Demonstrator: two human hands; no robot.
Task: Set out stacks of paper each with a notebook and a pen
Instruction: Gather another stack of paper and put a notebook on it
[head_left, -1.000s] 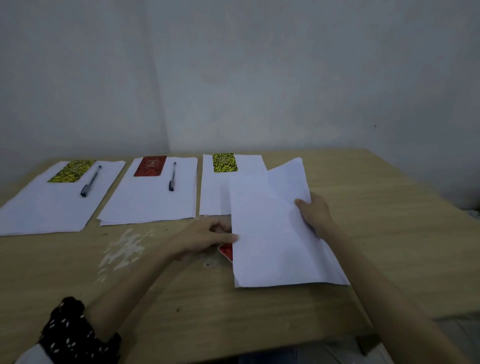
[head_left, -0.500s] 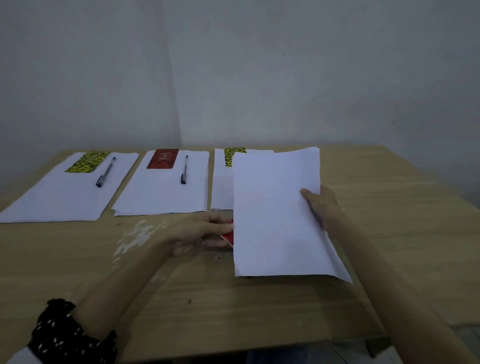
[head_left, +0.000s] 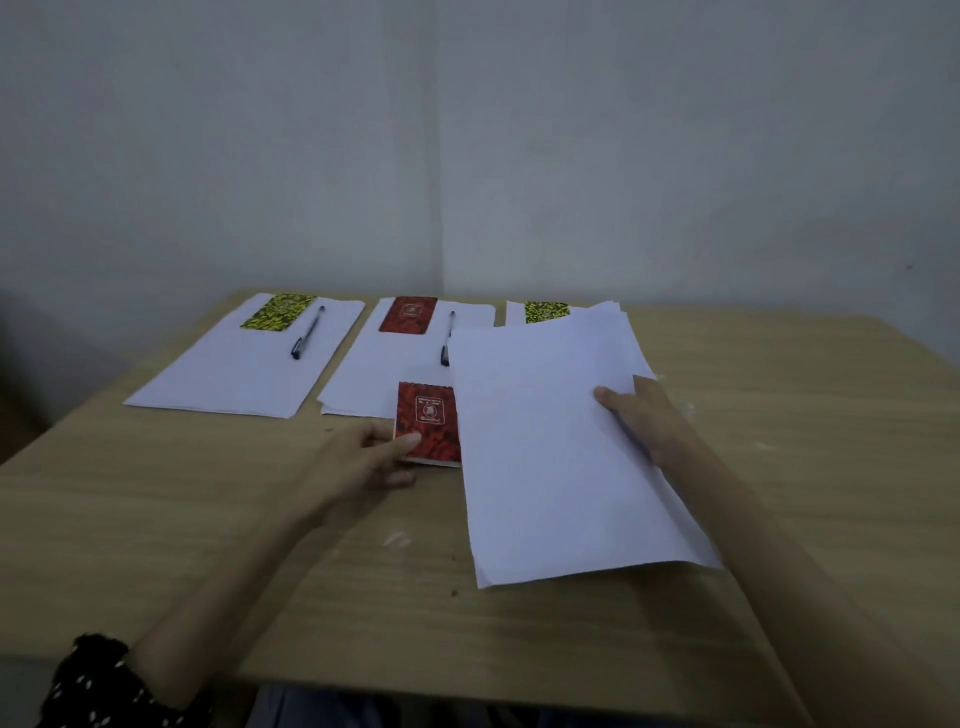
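Wooden tabletop (head_left: 156, 519), bare wall behind: right hand (head_left: 647, 415) clamps a loose paper stack (head_left: 561, 447) near the middle, left hand (head_left: 363, 462) pinching a red notebook (head_left: 427, 421) beside it. Sheets could fan or slide out.

- Table (head_left: 156, 519): light wood, fine grain, a few white smudges.
- Four paper stacks, all plain white: left stack (head_left: 234, 374), middle stack (head_left: 384, 364), far stack (head_left: 517, 312), near stack (head_left: 561, 467).
- Left notebook (head_left: 278, 312): yellow-and-black speckle.
- Far notebook (head_left: 546, 312): same yellow-and-black speckle.
- Middle notebook (head_left: 408, 314): red, pale emblem.
- Near notebook (head_left: 428, 421): red with dark mottling, white emblem.
- Two pens, left pen (head_left: 307, 332) and middle pen (head_left: 448, 338): dark.
- Sleeve (head_left: 104, 686): black, white flecks.
- Wall (head_left: 467, 130): plain grey-white.
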